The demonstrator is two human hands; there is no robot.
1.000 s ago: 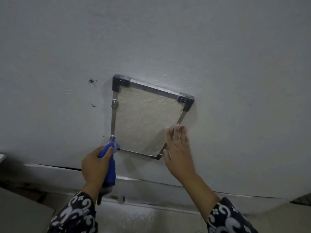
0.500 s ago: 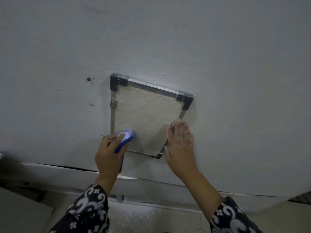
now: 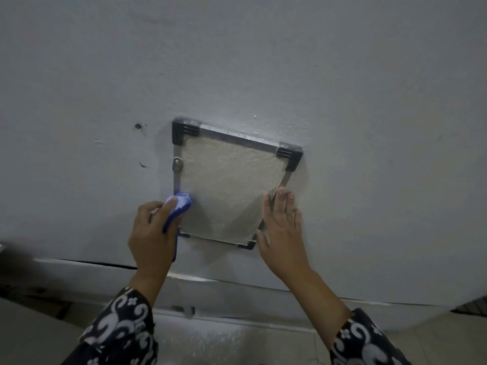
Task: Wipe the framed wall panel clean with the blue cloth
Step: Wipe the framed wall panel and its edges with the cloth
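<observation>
One framed panel [image 3: 232, 185] hangs on the grey wall [image 3: 369, 101], bare wall all round it. The left hand [image 3: 151, 238] grips one blue cloth [image 3: 178, 206] against its left edge; the right hand [image 3: 283, 233] lies flat, fingers straight, on the right edge.

A bunched blue cloth [image 3: 178, 206] is being pressed against the lower left edge of the framed wall panel [image 3: 232, 185], whose speckled beige face is being bordered by metal strips and black corner caps.

panel [image 3: 232, 185] lower-left corner: behind left hand [image 3: 151, 233]; cloth [image 3: 179, 205]: mostly hidden
</observation>
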